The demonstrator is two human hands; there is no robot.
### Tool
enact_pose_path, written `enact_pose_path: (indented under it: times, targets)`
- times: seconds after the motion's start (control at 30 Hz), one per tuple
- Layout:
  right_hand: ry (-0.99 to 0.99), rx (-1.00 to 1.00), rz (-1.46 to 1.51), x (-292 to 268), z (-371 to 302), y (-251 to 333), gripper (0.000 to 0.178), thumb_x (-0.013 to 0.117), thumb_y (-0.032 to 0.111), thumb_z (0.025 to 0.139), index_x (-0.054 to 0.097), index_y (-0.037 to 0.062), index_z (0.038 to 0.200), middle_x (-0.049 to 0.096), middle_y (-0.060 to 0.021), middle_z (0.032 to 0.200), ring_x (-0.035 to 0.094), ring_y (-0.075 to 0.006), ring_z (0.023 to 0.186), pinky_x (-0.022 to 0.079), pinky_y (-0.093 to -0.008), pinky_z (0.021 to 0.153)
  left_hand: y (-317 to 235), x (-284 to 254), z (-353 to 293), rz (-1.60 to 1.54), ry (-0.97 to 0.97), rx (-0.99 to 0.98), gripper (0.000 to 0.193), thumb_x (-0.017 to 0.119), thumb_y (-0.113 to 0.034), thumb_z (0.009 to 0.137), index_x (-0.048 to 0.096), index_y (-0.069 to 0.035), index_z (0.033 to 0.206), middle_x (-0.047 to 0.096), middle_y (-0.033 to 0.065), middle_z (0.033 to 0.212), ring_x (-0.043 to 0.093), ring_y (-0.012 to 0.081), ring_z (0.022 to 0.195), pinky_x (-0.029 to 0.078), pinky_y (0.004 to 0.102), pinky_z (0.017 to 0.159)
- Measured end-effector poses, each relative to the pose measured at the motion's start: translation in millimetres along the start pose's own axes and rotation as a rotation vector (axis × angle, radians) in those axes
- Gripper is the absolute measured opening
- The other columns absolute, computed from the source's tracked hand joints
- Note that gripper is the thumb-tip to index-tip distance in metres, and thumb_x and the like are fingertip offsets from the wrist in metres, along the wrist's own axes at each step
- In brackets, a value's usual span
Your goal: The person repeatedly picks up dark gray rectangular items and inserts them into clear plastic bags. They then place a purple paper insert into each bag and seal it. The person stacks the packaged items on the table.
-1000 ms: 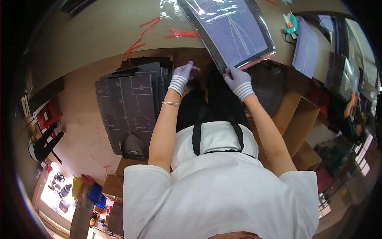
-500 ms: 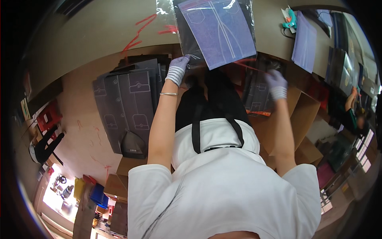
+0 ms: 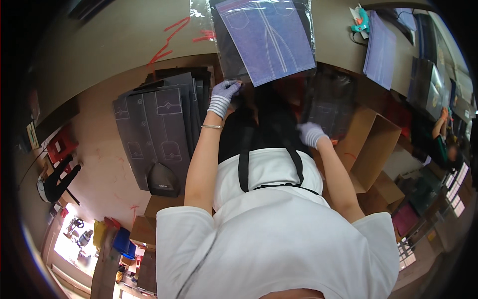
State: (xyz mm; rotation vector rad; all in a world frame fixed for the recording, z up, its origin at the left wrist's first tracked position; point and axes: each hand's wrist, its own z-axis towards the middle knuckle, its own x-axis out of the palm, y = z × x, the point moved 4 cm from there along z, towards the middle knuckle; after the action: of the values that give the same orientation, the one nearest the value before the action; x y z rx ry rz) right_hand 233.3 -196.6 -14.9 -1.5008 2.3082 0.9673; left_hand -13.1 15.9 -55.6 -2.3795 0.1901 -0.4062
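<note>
My left hand [image 3: 226, 94], in a purple glove with a striped cuff, is closed in a pinch at the lower left corner of a clear plastic bag [image 3: 230, 62]. What its fingertips hold is too small to make out. A blue jeans-print sheet [image 3: 271, 42] lies tilted in or on the bag, its lower edge jutting past the table edge. My right hand [image 3: 312, 134], gloved alike, is over my lap, apart from the bag; motion smears its fingers.
Dark jacket-print boards [image 3: 154, 119] stand stacked at left, with more dark boards [image 3: 328, 107] at right beside an open cardboard box [image 3: 373, 149]. On the table [image 3: 124, 40] are red strips [image 3: 169, 42], a teal glue gun [image 3: 361, 22] and blue sheets [image 3: 381, 52].
My right hand has swung left and toward my body. A red strip that stretched toward it is gone from there; one shows at the box. My left hand has dropped slightly toward me.
</note>
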Motion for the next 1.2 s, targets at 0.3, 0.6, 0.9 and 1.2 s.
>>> enact_pose_path:
  times: [0.3, 0.6, 0.9, 1.2]
  targets:
    - [0.026, 0.134, 1.148, -107.9, 101.8, 101.8, 0.027, 0.038, 0.007, 0.084, 0.047, 0.0007, 0.108, 0.064, -0.0171, 0.083, 0.061, -0.0217, 0.054, 0.044, -0.0285, 0.044, 5.7, 0.2, -2.9, 0.112, -0.096, 0.125, 0.014, 0.061, -0.004, 0.08, 0.063, 0.005, 0.09, 0.065, 0.0101, 0.087, 0.061, 0.0152, 0.079, 0.048, 0.0247, 0.075]
    - [-0.016, 0.072, 0.983, -118.2, 67.0, 122.9, 0.024, 0.04, 0.002, 0.077, 0.053, 0.0011, 0.097, 0.061, -0.0103, 0.064, 0.057, -0.0168, 0.044, 0.039, -0.0247, 0.039, 5.0, -1.5, -6.9, 0.098, -0.107, 0.162, 0.015, 0.06, -0.008, 0.081, 0.063, 0.004, 0.09, 0.065, 0.0086, 0.085, 0.061, 0.0141, 0.079, 0.048, 0.0241, 0.073]
    - [-0.037, 0.057, 1.426, -99.0, 92.1, 137.3, 0.034, 0.044, 0.002, 0.077, 0.05, 0.003, 0.11, 0.061, -0.0094, 0.069, 0.055, -0.0138, 0.046, 0.038, -0.0218, 0.039, 13.4, -0.3, -2.8, 0.082, -0.16, 0.174, 0.015, 0.062, -0.008, 0.08, 0.062, 0.004, 0.089, 0.064, 0.0075, 0.08, 0.059, 0.0127, 0.07, 0.048, 0.0234, 0.067]
    - [-0.073, -0.237, 1.285, -122.8, 36.0, 95.9, 0.019, 0.045, 0.016, 0.083, 0.055, 0.0038, 0.094, 0.06, -0.0061, 0.073, 0.057, -0.0102, 0.058, 0.043, -0.0208, 0.051, 18.1, -2.4, -7.8, -0.096, -0.13, 0.161, 0.014, 0.057, -0.009, 0.083, 0.061, 0.003, 0.088, 0.064, 0.0088, 0.082, 0.061, 0.0144, 0.074, 0.049, 0.0233, 0.066]
